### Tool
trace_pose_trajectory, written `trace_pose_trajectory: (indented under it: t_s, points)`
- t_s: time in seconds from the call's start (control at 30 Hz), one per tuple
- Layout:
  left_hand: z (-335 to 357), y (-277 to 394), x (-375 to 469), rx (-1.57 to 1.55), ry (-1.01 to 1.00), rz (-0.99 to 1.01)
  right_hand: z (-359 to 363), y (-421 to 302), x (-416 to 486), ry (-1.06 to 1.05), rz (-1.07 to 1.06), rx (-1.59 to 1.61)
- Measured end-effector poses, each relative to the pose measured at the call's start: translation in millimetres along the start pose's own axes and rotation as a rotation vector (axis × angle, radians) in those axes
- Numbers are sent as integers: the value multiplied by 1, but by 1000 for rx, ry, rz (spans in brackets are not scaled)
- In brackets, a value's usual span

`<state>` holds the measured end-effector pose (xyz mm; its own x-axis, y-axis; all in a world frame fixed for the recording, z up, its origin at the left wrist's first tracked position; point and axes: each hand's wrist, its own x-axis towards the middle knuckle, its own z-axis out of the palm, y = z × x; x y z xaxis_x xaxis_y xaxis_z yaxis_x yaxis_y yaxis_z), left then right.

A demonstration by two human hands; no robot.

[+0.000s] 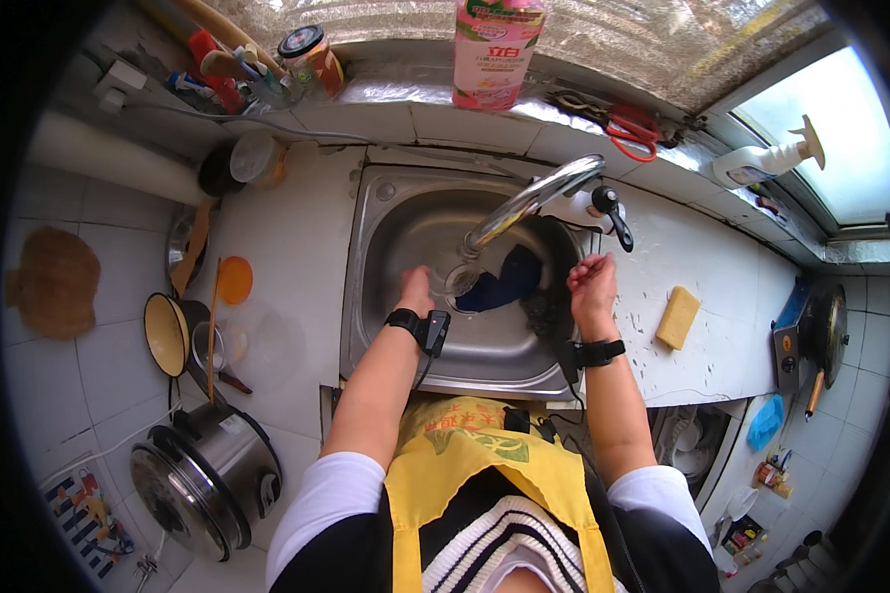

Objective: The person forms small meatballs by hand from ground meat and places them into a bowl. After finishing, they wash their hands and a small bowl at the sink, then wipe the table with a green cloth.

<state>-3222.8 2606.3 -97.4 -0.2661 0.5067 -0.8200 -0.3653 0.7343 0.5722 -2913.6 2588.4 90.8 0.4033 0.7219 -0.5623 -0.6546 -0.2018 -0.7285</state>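
My left hand point(416, 287) is over the left part of the stainless steel sink point(463, 363), its fingers against a clear, round, glass-like container point(454, 280) below the spout of the chrome faucet point(530, 204). How firmly it grips cannot be told. My right hand point(592, 285) is above the sink's right rim, fingers curled, below the black faucet handle point(618, 215); whether anything is in it cannot be seen. A dark blue cloth point(508, 282) lies in the basin, with a dark mesh-like scrubber point(540, 315) at its right.
A yellow sponge point(678, 319) lies on the right counter. Red-handled scissors point(633, 133), a pink detergent bottle point(497, 63) and a white spray bottle point(760, 163) are on the ledge. A yellow-lined pan point(167, 333) and a steel cooker point(230, 459) stand left.
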Motion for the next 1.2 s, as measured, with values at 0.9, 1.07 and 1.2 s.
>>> trace_pose_trajectory:
  t_s: [0.9,1.07,1.2]
  points:
    - [41,105,-165,-552,-607,70,124,72,-50,-581,659,286]
    - [46,59,-154,472,-107,988,119,85,-50,-619,717,169]
    - [50,38,-157,822,-279,993,116,88,-53,-517,732,53]
